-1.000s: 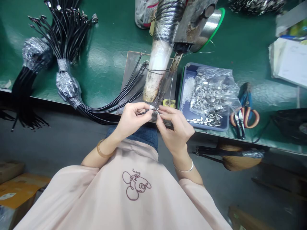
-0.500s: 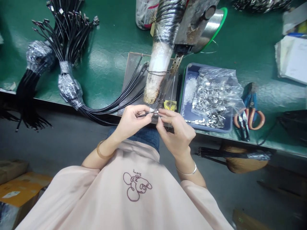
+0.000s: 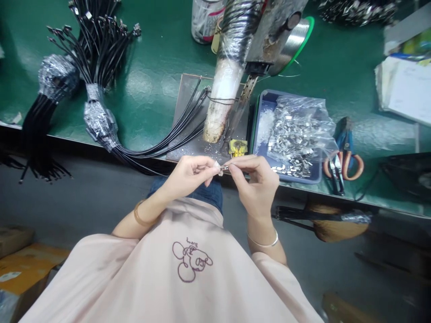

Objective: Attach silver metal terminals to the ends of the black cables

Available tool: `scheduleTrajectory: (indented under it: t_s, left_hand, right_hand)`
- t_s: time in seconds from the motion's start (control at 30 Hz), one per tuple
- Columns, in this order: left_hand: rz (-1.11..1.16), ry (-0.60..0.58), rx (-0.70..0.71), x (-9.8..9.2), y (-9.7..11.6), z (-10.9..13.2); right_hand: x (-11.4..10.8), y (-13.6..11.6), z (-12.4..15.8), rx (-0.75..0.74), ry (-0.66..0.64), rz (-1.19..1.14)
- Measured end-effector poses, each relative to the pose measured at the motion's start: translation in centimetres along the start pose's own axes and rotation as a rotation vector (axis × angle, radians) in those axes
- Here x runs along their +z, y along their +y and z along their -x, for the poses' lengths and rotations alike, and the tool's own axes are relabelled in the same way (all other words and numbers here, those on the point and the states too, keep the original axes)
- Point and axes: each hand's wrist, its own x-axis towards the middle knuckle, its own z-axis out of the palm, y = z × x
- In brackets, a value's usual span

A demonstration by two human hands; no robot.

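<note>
My left hand (image 3: 193, 175) is closed in a pinch on the end of a black cable, which its fingers mostly hide. Fingertip to fingertip with it, my right hand (image 3: 257, 181) pinches a small shiny metal connector piece (image 3: 225, 168). Both hands meet at the table's front edge, just below the soldering station's metal guide (image 3: 243, 101). A bundle of black cables (image 3: 148, 154) runs in from the left onto a dark board (image 3: 177, 154). The exact fit between cable and metal piece is too small to make out.
Right of the hands stands a blue tray (image 3: 314, 179) with a bag of small metal shells (image 3: 292, 134). Orange-handled pliers (image 3: 345, 163) lie beyond it. A wrapped white tube (image 3: 218, 98) overhangs the board; a solder wire spool (image 3: 296, 42) sits behind. Plastic-wrapped cables (image 3: 101, 125) lie left.
Both hands have come slightly lower, towards my body. My right hand's fingers have shifted and stretch out straighter over the metal piece. The cable at my left fingers is now hidden.
</note>
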Motion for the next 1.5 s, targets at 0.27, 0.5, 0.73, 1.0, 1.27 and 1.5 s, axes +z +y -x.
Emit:
scheduleTrajectory:
  t_s: [0.27,0.5,0.73,1.0,1.27,1.5]
  left_hand:
    - [0.145,0.048,-0.020,0.1,-0.5,0.5]
    - [-0.195,0.147,0.195,0.9,-1.5,1.0]
    - [-0.397,0.046,0.431,1.5,-2.3,1.7]
    - [-0.147,-0.200,0.139,0.7,-0.9,1.0]
    - [0.242,-0.014,-0.149,-0.5,-2.0,0.2]
    - [0.247,0.076,-0.135,-0.1,-2.0,0.1]
  right_hand:
    - [-0.8,-0.6,1.3,-0.037,0.139,0.294]
    - [-0.2,-1.9,0.8,-0.172,-0.146,0.478]
    - [-4.5,1.3,-0.9,0.204,0.157,0.499]
    - [-6.5,5.1,-4.1,0.303,-0.211,0.600]
    - [-6.9,5.5,-3.9,0.276,-0.273,0.508]
    - [-6.7,5.3,-3.9,0.276,-0.289,0.504]
